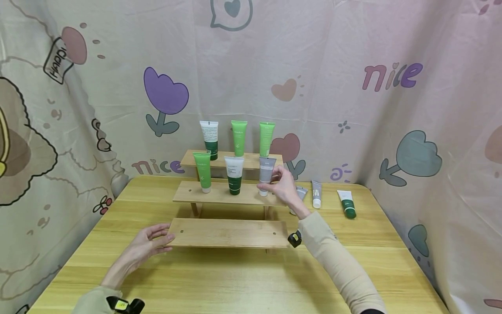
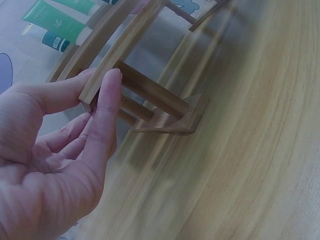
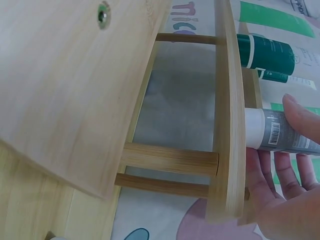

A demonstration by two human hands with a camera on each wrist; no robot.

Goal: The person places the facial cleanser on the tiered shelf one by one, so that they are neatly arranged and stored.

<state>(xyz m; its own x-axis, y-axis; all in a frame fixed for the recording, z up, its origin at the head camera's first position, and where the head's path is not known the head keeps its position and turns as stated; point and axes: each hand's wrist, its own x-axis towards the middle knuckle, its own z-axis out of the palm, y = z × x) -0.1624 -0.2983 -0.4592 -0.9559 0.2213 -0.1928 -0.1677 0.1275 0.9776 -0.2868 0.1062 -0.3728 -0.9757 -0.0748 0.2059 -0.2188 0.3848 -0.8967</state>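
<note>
A three-tier wooden display stand [image 1: 231,233] stands on the table. My left hand [image 1: 146,245] grips the left end of its lowest board, thumb and fingers on either side of the edge in the left wrist view. At the right end of the middle board, my right hand [image 1: 286,188] holds a grey squeeze tube [image 1: 267,167] upright, its white cap [image 3: 254,128] down at the board. Left of it on that board stand a white-and-dark-green tube [image 1: 234,174] and a light green tube [image 1: 202,171].
On the top board stand a white-and-green tube [image 1: 209,138] and two light green tubes [image 1: 239,137]. Right of the stand, on the table [image 1: 219,279], lie a grey tube [image 1: 316,194], another partly behind my right hand, and a white-and-green tube [image 1: 347,204]. A printed curtain [image 1: 321,52] hangs behind.
</note>
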